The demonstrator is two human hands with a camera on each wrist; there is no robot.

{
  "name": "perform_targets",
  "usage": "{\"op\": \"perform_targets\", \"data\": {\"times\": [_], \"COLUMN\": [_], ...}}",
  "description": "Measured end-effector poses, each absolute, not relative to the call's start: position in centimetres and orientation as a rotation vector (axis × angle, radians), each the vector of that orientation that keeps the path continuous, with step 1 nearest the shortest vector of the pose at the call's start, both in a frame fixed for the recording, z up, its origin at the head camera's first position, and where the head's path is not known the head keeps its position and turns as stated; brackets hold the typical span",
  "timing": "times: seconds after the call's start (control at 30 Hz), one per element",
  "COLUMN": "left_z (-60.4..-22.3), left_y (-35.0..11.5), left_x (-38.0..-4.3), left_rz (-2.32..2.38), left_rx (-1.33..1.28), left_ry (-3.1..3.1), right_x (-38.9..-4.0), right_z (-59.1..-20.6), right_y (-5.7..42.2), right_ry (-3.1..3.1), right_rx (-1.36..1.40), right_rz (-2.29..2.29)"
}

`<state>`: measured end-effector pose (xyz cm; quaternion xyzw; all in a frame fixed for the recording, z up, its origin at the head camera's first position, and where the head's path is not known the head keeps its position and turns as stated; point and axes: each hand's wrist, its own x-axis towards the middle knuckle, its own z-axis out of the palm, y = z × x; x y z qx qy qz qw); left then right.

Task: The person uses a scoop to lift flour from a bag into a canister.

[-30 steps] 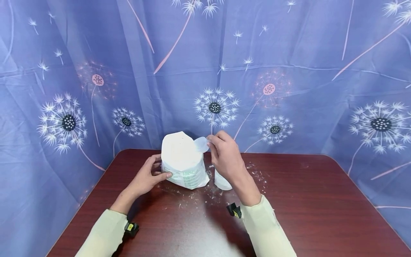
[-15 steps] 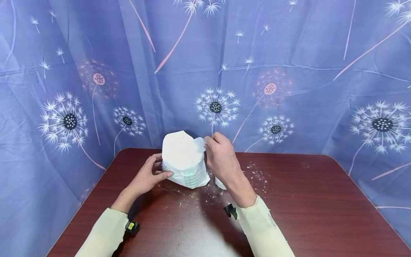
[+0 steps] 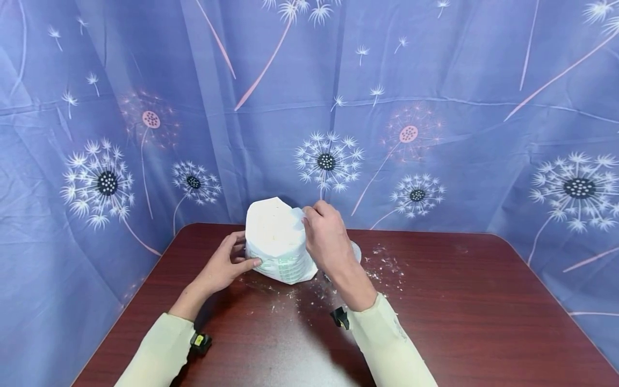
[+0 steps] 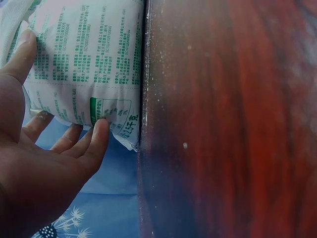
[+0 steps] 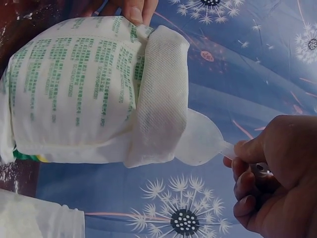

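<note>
A white bag of powder [image 3: 288,264] with green print stands on the table, its top rolled down. My left hand [image 3: 223,266] holds it at the left, thumb on the front and fingers around the side. In the right wrist view, a translucent plastic scoop [image 5: 200,138] has its bowl partly hidden behind the bag's folded rim [image 5: 163,96]. My right hand [image 3: 330,242] pinches the scoop's handle with curled fingers. A translucent plastic container [image 5: 74,223], with white powder inside, lies mostly hidden behind my right hand in the head view.
White powder [image 3: 384,266] is scattered over the dark red wooden table [image 3: 459,312], mostly around the bag and container. A blue curtain [image 3: 435,64] with dandelion print hangs behind the table's far edge and along its sides.
My right hand has moved left with the scoop, whose bowl has gone further into the bag's mouth. My left hand and the bag keep their places.
</note>
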<state>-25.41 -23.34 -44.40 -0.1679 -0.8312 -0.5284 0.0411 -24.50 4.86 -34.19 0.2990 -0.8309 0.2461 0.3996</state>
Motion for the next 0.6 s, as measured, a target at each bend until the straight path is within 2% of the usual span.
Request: {"op": "perform_targets", "data": {"times": [0.6], "left_z": [-44.4], "left_y": [-23.3], "left_x": [-25.4], "left_rz": [-1.605], "left_rx": [-0.507], "left_ry": [-2.546], "right_x": [-25.1], "right_z": [-34.8], "right_y": [3.1], "right_ry": [-2.218], "right_rx": [0.67], "right_rz": [0.588]}}
